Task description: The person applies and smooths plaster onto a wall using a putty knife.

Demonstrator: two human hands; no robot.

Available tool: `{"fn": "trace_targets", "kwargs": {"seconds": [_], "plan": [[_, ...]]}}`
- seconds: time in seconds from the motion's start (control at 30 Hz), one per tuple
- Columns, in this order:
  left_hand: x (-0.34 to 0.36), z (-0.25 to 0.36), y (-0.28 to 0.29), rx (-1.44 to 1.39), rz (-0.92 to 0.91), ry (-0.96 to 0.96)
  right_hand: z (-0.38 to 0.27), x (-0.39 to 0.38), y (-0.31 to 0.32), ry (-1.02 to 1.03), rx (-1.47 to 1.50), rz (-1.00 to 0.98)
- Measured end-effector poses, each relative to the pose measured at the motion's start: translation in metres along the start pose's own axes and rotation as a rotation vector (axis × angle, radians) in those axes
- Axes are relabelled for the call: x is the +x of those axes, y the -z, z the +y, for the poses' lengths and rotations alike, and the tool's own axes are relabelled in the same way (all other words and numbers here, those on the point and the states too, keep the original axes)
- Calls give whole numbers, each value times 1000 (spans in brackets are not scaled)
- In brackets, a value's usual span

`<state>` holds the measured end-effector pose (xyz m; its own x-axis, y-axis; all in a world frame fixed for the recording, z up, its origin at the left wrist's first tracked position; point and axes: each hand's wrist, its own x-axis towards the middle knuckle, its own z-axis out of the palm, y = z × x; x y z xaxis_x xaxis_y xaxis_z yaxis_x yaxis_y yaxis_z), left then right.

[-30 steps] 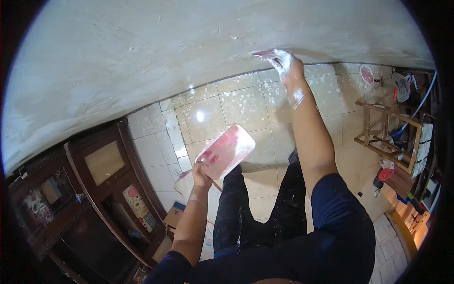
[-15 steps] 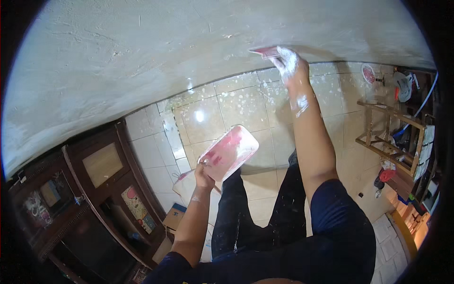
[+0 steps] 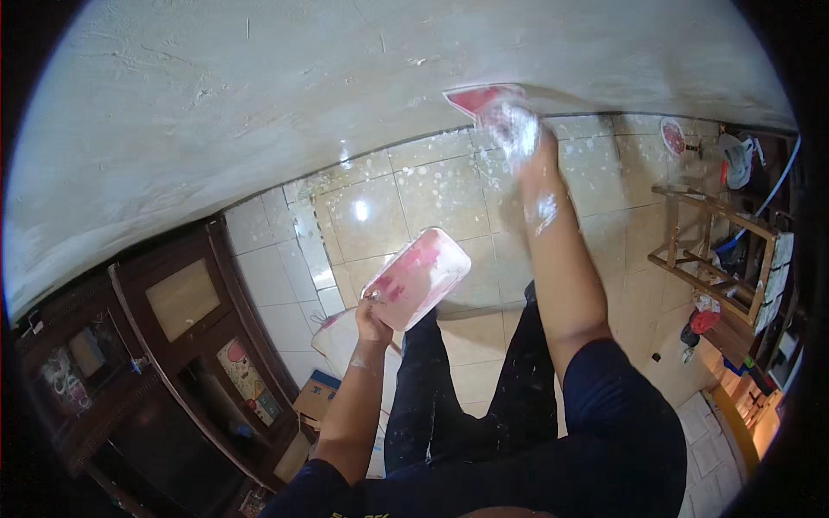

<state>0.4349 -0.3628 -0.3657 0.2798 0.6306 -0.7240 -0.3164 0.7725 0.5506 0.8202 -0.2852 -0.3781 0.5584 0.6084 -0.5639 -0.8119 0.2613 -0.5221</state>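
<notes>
My left hand (image 3: 373, 319) grips the near end of a shallow white rectangular tray (image 3: 419, 276), smeared pink inside, held above my legs. Up and to the right, my right hand (image 3: 518, 131), white with paste and blurred by motion, holds a flat pink scraper (image 3: 479, 97) against or very close to the pale, patchy plastered wall (image 3: 259, 78). White splashes spot my right forearm. Below the wall, the beige tiled floor (image 3: 445, 203) carries many white spatters.
A dark wooden cabinet (image 3: 155, 380) stands at left, with a cardboard box (image 3: 317, 395) beside it. At right are a wooden frame stool (image 3: 760, 276), a pink-stained white container (image 3: 672, 135), assorted clutter and a blue hose (image 3: 781, 173). My legs are below.
My right hand with the scraper has moved along the wall, most recently down-left, and the scraper's pink face shows more. My left hand and tray have barely moved.
</notes>
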Motion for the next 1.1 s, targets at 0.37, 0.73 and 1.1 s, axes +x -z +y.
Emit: {"fn": "trace_targets", "kwargs": {"seconds": [0.37,0.73,1.1], "plan": [[19,-16,2,42,-69,16,7,71,39,60,-88,154],[29,-20,-21,48,-58,-28,40,30,106,-211,-152,133],[57,-18,-49,-96,-48,-91,-10,-16,42,-157,-115,75]]}}
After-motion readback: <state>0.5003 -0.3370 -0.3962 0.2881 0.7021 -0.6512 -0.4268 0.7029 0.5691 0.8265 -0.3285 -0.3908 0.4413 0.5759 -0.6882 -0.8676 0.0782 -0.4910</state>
